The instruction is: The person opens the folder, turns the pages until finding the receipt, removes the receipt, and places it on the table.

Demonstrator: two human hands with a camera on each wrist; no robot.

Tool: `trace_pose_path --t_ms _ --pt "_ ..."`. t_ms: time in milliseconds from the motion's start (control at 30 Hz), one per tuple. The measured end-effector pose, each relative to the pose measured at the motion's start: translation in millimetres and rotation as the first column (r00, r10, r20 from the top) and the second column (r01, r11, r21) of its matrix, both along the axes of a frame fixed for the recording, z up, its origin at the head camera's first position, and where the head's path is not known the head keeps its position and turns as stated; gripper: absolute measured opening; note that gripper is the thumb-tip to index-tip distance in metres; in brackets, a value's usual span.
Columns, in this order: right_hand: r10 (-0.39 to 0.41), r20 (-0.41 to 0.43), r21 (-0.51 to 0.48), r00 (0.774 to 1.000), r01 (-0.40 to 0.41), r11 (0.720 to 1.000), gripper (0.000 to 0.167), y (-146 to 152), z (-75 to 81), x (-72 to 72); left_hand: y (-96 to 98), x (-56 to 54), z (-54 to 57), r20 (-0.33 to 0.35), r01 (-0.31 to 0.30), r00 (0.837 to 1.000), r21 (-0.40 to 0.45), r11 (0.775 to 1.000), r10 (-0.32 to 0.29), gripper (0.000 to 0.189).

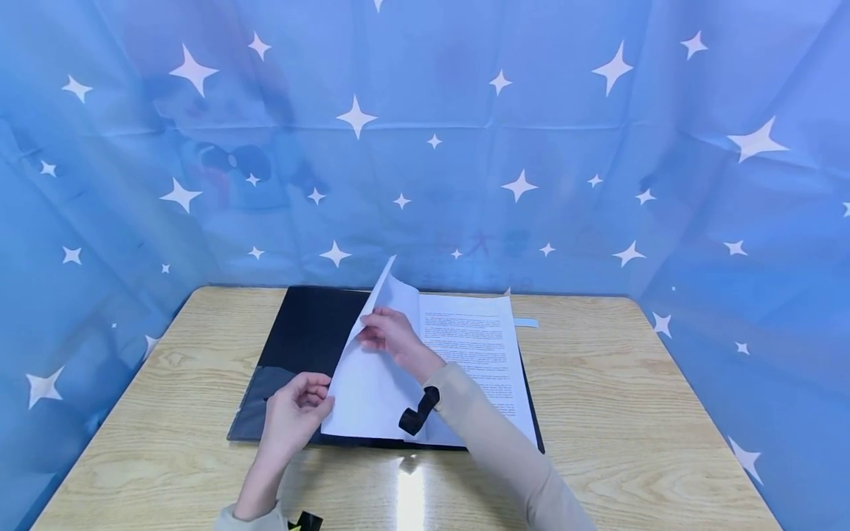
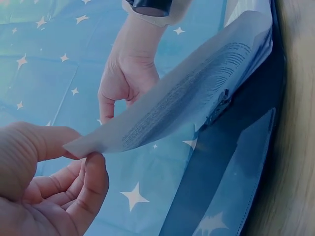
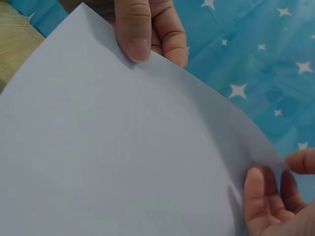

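A black folder [image 1: 319, 317] lies open with a stack of printed sheets [image 1: 465, 332] on its right side. One sheet [image 1: 372, 391] is lifted and curved over toward the left; its blank face shows in the head view and print shows on its other face in the left wrist view. My left hand [image 1: 295, 409] pinches the sheet's lower left edge between thumb and fingers, close to a corner [image 3: 83, 12]. Farther up the same edge, my right hand [image 1: 395, 339] pinches the sheet between thumb and fingers [image 3: 254, 194].
The folder rests on a wood-grain table [image 1: 624, 398]. A light blue tab [image 1: 527, 322] sticks out past the stack's right edge. A clear pocket [image 2: 236, 172] lines the folder's left cover. Blue curtains [image 1: 425, 169] with white stars hang behind and at both sides.
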State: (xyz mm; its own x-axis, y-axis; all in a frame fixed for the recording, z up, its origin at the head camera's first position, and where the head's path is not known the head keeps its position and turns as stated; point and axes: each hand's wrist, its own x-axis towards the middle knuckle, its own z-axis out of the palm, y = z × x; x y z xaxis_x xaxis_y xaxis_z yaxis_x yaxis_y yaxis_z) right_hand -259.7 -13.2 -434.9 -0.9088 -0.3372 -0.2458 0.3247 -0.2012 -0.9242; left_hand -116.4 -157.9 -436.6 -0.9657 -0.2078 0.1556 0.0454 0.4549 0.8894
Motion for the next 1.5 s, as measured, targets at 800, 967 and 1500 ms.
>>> trace_pose_path --t_ms 800,967,1500 --pt "-0.007 0.004 -0.022 1.0 0.007 1.0 0.007 19.0 0.4 -1.3 -12.0 -3.6 -15.8 -0.032 -0.048 0.998 -0.093 0.994 0.046 0.018" --pt "-0.021 0.005 -0.011 1.0 0.021 1.0 0.003 30.0 -3.4 -3.4 -15.3 -5.2 -21.0 -0.024 -0.057 0.998 -0.107 0.993 0.055 0.018" --pt "-0.076 -0.024 0.06 0.997 0.077 0.995 0.004 73.6 -15.2 -14.6 -26.6 -10.8 -41.3 0.02 -0.069 0.997 -0.184 0.981 0.074 0.019"
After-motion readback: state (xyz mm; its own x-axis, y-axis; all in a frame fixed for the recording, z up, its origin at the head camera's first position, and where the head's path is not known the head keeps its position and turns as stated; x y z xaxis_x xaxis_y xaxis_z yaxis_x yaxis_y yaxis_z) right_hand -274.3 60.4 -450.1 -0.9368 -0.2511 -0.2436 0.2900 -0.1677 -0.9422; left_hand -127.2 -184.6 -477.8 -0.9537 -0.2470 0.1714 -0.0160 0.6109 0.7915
